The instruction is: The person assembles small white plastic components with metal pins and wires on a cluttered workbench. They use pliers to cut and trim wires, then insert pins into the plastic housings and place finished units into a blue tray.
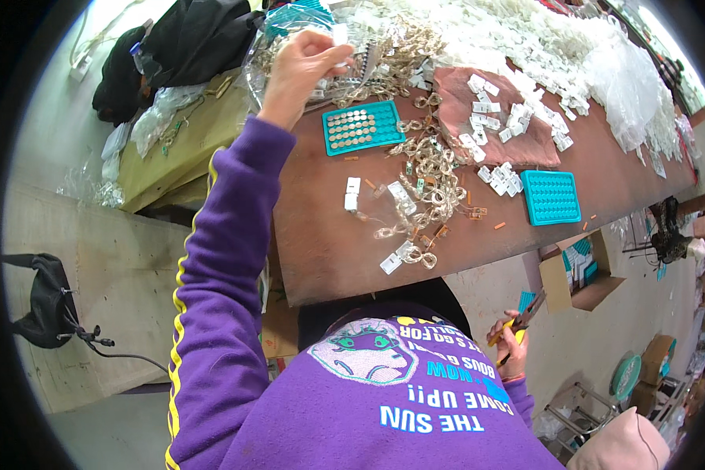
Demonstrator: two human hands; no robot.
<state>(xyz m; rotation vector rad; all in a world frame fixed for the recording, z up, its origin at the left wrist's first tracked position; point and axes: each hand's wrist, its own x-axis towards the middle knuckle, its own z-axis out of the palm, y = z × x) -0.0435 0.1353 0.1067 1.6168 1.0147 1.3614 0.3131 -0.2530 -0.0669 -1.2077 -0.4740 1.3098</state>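
My left hand [305, 70] is raised over the far left of the table, its fingers pinched together. What they hold, if anything, I cannot make out. Just behind it lies a clear plastic bag [262, 59] among coiled thin wires. Low beside my body, my right hand [511, 345] grips pliers [531, 307] with yellow handles and dark jaws. A teal tray [388, 113] partly filled with round silver button cells [351, 129] lies near my left wrist. Coiled wire strings [439, 176] with small white plastic boxes [352, 194] spread over the table's middle.
A second teal tray [552, 197] lies at the table's right. White boxes sit on a reddish cloth [454, 98], with a large heap of white pieces [517, 35] behind. An open carton [556, 282] stands below the right edge. A dark bag [196, 43] lies far left.
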